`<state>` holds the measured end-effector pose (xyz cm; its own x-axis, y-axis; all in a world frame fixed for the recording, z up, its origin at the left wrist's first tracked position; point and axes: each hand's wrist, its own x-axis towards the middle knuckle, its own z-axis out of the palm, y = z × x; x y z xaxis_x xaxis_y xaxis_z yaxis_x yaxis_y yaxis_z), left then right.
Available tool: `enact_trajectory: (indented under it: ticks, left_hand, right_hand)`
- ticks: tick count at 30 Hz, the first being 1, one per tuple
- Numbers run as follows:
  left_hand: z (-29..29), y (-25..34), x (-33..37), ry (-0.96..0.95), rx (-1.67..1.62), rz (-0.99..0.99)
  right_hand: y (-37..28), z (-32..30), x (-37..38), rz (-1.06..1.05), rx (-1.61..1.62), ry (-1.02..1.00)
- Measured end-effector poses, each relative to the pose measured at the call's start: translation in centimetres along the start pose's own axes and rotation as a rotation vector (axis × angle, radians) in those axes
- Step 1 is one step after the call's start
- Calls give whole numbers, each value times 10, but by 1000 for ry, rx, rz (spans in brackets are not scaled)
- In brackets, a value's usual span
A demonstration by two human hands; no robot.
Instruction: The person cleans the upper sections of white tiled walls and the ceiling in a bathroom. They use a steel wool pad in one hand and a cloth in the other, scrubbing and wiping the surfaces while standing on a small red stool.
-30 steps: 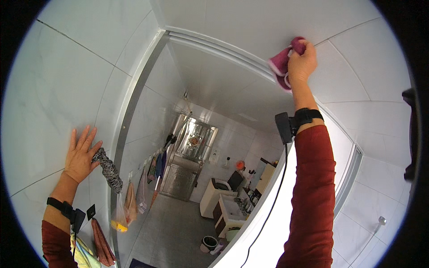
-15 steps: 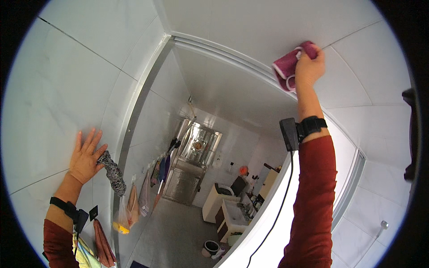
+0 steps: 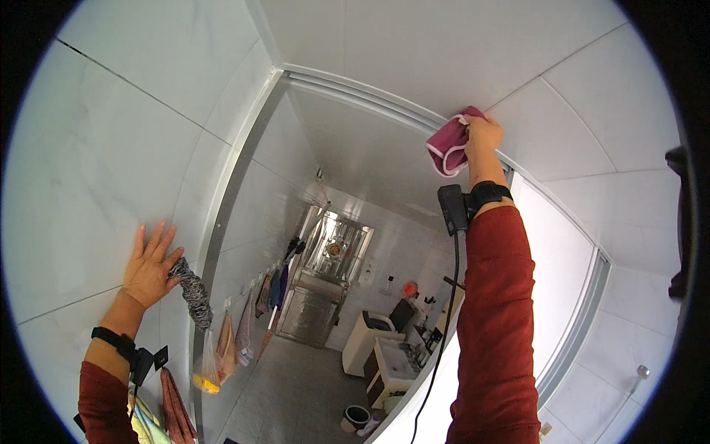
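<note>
Right hand point(image 3: 484, 137) clutching pink cloth point(image 3: 447, 144) (overhead)

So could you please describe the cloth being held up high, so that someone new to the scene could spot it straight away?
Follow the metal door frame across its top rail to the right. There the raised right hand presses a folded cloth against the rail. It is magenta pink with a pale edging, unlike the cloths hanging low along the left wall.

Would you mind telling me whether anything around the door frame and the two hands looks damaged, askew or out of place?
Nothing stands out: the right hand presses a pink cloth to the door frame, and the left hand lies flat on the tiled wall.
</note>
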<state>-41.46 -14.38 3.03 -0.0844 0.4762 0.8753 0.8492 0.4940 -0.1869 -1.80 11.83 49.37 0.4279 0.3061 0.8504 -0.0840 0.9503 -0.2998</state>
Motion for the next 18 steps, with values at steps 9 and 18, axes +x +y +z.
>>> enact_trajectory:
  ticks: [9,18]
  left_hand:
    - [0,0,2,-64,7,25]
    - [0,0,0,-37,55,51]
  right_hand:
    - [-4,8,-7,-648,-7,196]
    - [20,53,4,191,626,-434]
